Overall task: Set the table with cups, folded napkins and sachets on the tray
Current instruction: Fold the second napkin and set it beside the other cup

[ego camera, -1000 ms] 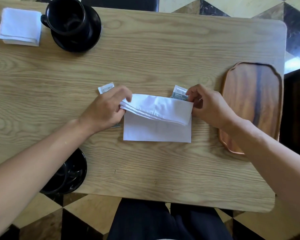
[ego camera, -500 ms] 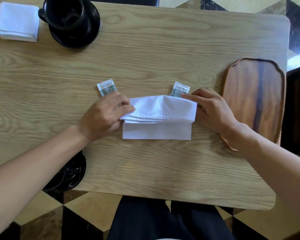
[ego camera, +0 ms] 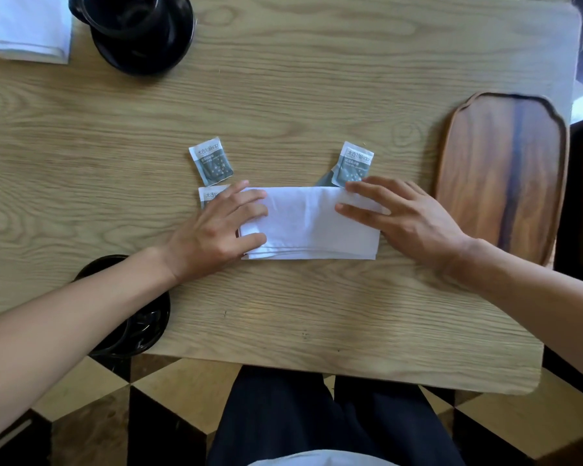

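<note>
A white napkin (ego camera: 308,223) lies folded into a long strip at the middle of the wooden table (ego camera: 283,95). My left hand (ego camera: 216,230) presses flat on its left end and my right hand (ego camera: 401,216) presses flat on its right end. Three grey-white sachets lie just beyond it: one (ego camera: 211,161) at the upper left, one (ego camera: 209,196) partly under my left fingers, one (ego camera: 352,163) at the upper right. The empty wooden tray (ego camera: 505,169) sits at the right. A black cup on a saucer (ego camera: 142,28) stands at the far left, beside a folded napkin (ego camera: 27,28).
A second black cup and saucer (ego camera: 132,324) sits at the near left table edge, partly hidden under my left forearm. My dark-trousered legs (ego camera: 317,415) are below the near edge. The floor has a checkered tile pattern.
The upper flap of the napkin has been folded down toward me and flattened. Both hands went from pinching its top corners to lying flat on it. The left sachets have come into view.
</note>
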